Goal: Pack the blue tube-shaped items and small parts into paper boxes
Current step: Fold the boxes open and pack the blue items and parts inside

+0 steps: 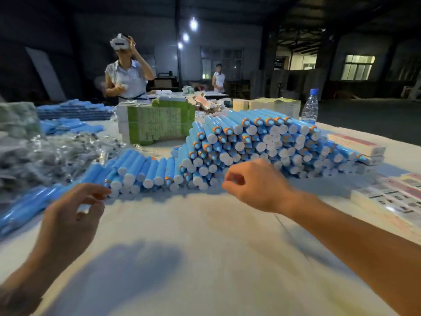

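Tubes (250, 142) sit stacked caps-out just past my right hand (255, 185), its fingers loosely curled on nothing. My left hand (73, 210) pinches something small and pale. I should draw one tube from the top row so the stack holds.

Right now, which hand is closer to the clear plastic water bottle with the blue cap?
Right. The right hand hovers at the front of the tube pile, below and left of the clear plastic water bottle. The left hand is far across the table on the other side.
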The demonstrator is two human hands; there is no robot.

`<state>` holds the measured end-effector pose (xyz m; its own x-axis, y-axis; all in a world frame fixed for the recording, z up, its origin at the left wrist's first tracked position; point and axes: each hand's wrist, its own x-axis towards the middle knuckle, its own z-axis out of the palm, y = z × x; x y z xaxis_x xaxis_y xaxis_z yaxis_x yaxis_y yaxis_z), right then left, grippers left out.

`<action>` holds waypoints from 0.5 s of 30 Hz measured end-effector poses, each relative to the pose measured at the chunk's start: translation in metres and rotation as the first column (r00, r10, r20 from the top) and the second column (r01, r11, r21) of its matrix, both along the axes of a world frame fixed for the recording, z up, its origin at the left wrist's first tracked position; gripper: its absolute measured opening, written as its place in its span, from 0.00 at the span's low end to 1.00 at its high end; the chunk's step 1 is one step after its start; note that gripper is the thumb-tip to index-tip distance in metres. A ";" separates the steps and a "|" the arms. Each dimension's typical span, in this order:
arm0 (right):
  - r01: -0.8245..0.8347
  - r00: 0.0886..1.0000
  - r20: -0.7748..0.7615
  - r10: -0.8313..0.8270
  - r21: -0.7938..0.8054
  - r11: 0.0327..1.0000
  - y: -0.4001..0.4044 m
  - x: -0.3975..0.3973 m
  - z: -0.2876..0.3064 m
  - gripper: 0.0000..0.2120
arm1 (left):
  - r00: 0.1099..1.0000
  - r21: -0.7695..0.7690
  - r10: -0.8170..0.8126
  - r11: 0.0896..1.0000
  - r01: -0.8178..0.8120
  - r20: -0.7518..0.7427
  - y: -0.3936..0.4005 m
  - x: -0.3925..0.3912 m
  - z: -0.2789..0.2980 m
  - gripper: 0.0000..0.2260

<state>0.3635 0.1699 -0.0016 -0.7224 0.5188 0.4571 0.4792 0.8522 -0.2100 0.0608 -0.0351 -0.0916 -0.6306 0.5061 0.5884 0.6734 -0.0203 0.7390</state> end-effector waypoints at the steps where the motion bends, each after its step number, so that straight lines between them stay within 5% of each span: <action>1: -0.077 0.996 -0.048 0.076 -0.018 0.997 -0.015 -0.025 0.001 0.10 | 0.999 -0.017 -0.034 0.999 0.035 0.034 0.000 0.015 0.010 0.30; 5: -0.331 0.929 -0.201 0.309 -0.087 0.940 -0.062 -0.119 0.008 0.16 | 0.979 0.012 0.118 0.993 -0.118 -0.167 -0.003 0.019 0.020 0.26; 9: -0.503 0.835 -0.364 0.412 -0.204 0.840 -0.096 -0.187 0.014 0.18 | 0.911 -0.144 0.261 0.937 -0.319 -0.321 -0.014 0.011 0.032 0.13; 12: -0.591 0.772 -0.424 0.474 -0.205 0.780 -0.119 -0.214 0.005 0.21 | 0.797 -0.371 0.473 0.712 -0.597 -0.375 -0.041 -0.018 0.039 0.13; 15: -0.619 0.750 -0.419 0.512 -0.170 0.767 -0.120 -0.221 -0.004 0.19 | 0.659 -0.439 0.649 0.500 -0.746 -0.380 -0.071 -0.040 0.051 0.18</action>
<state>0.1423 0.0495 -0.0056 -0.7556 0.2049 0.6222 -0.2176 0.8174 -0.5334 0.0207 -0.1059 -0.0404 -0.8491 0.1809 0.4963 0.3886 0.8504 0.3548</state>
